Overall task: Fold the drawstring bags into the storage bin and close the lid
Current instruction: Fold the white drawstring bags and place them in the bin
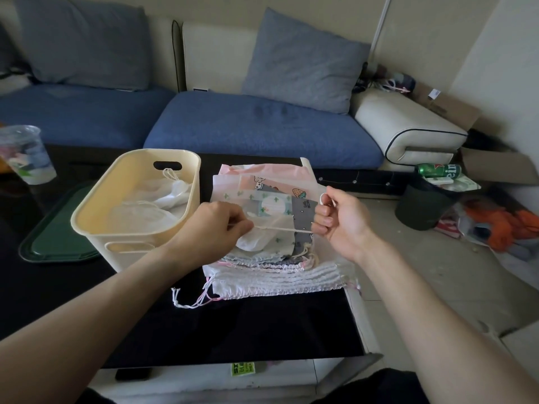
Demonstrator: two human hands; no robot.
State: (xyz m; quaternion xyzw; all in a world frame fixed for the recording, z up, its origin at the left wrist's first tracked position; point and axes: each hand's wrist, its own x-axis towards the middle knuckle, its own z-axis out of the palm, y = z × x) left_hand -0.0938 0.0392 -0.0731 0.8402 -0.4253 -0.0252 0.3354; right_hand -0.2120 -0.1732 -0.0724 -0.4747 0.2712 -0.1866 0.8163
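Observation:
A stack of several thin drawstring bags (280, 272) lies on the black table (233, 330). Over the stack, my left hand (215, 225) pinches one translucent bag with small green prints (268, 237) at its gathered mouth. My right hand (338, 217) grips that bag's white drawstring (280, 228), which runs taut between both hands. A cream storage bin (131, 228) stands to the left of the stack, open, with white folded bags (145, 211) inside. Its dark green lid (55, 240) lies flat on the table beside the bin's left side.
A clear plastic cup (26, 154) stands at the table's far left. A blue sofa with cushions (256, 123) runs behind the table. Right of the table, a dark waste bin (423, 205) holds a green can (437, 170), with clutter and cardboard boxes on the floor.

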